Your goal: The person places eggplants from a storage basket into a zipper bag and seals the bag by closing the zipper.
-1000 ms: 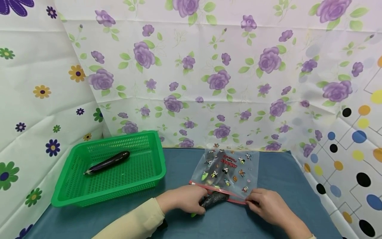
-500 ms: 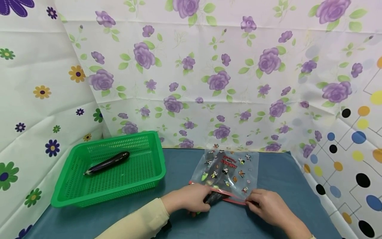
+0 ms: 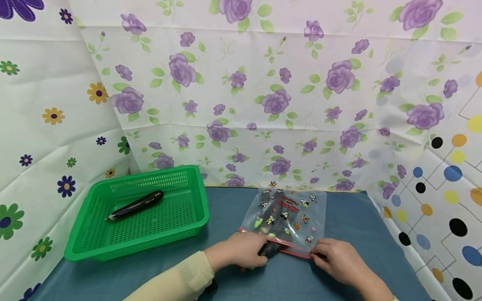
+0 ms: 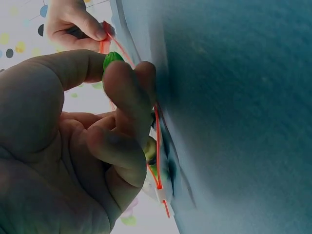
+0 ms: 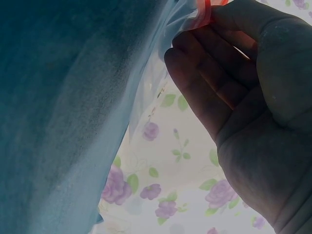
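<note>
A clear zip bag (image 3: 314,209) with printed cartoon figures and a red zip strip lies flat on the table, its mouth toward me. My left hand (image 3: 248,249) grips a dark eggplant (image 3: 270,248) at the bag's mouth; the far part of it is inside. In the left wrist view its green stem end (image 4: 112,59) shows between thumb and forefinger. Other dark, long shapes with green ends show through the plastic. My right hand (image 3: 337,260) pinches the right corner of the zip strip (image 5: 204,13), its other fingers loosely bent.
A green plastic basket (image 3: 139,244) stands at the left with one eggplant (image 3: 135,205) in it. A blue cloth (image 3: 229,209) covers the table. Patterned sheets (image 3: 241,104) rise at the back and both sides. A black object (image 3: 209,289) sits partly hidden beneath the left sleeve.
My left hand has moved slightly right, toward the bag, and less of the eggplant shows outside the mouth. The right hand keeps its hold on the corner, almost still.
</note>
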A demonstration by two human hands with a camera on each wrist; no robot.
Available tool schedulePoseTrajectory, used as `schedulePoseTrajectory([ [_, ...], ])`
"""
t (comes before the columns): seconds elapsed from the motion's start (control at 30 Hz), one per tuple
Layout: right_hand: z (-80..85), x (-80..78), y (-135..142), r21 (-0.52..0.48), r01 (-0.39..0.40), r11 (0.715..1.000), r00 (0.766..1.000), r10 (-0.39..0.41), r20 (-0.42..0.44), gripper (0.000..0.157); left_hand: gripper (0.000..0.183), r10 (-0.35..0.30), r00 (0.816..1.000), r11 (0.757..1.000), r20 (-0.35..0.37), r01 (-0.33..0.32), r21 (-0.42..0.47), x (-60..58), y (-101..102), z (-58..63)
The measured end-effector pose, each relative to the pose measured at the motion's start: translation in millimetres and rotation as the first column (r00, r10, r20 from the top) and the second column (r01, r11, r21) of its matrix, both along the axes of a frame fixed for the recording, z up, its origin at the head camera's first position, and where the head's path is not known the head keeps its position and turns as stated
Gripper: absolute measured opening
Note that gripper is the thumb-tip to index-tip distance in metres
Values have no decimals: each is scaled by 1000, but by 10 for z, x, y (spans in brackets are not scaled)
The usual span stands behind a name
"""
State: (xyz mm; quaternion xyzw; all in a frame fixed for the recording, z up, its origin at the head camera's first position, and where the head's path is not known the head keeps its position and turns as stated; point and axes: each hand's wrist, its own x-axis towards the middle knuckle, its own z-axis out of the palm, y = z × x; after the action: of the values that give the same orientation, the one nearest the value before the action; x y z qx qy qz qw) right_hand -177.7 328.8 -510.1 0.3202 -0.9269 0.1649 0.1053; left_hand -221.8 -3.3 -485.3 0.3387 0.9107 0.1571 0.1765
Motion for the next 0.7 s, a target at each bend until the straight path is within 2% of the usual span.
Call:
schedulePoseTrajectory([
  [0.43, -4, 3, 5, -3, -1, 1000, 1000, 1, -4, 17, 17, 65, 998, 997, 26, -66, 42, 57, 32, -58],
  [0.53, -6, 1, 6, -5, -3, 1000, 1000, 3, -4, 17, 23, 95, 995, 994, 21, -96, 48, 74, 38, -61],
  [0.7, -6, -3, 8, -8, -7, 1000, 1000, 7, -3, 17, 21, 133, 991, 989, -1, -133, 63, 93, 33, -50],
])
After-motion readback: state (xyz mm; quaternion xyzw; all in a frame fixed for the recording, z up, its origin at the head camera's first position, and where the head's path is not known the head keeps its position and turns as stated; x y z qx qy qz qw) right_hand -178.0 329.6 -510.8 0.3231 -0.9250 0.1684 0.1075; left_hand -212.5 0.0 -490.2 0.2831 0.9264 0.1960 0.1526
